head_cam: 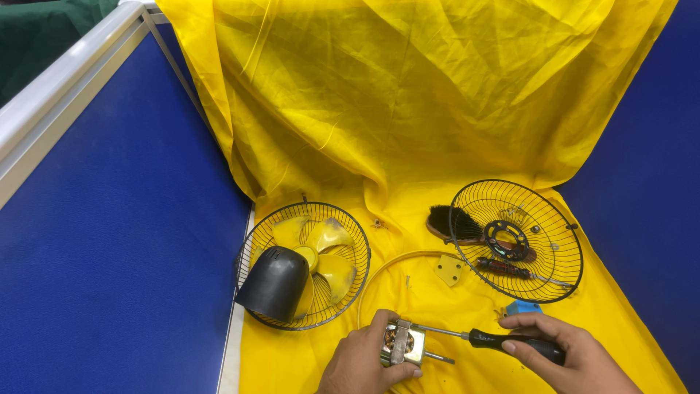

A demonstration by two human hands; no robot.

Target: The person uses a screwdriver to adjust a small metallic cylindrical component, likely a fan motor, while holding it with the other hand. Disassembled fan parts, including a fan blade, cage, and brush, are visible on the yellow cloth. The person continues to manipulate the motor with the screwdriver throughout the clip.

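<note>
Small motor [403, 343] is clamped in left hand [362, 362] fingers; screwdriver [490, 340], gripped by right hand [565, 353], lies horizontally, tip at motor's right side.

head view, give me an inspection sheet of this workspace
surface: yellow cloth draped over the table and up the back
job's things: small motor with shaft sticking out; screwdriver with its tip at the motor
clutter: rear grille holding yellow blades and a black cover; front grille lying over a brush and a second screwdriver; yellow ring; small plate
hands: left hand grips the motor; right hand holds the screwdriver
cables: nothing seen
surroundings: blue partitions on both sides
</note>
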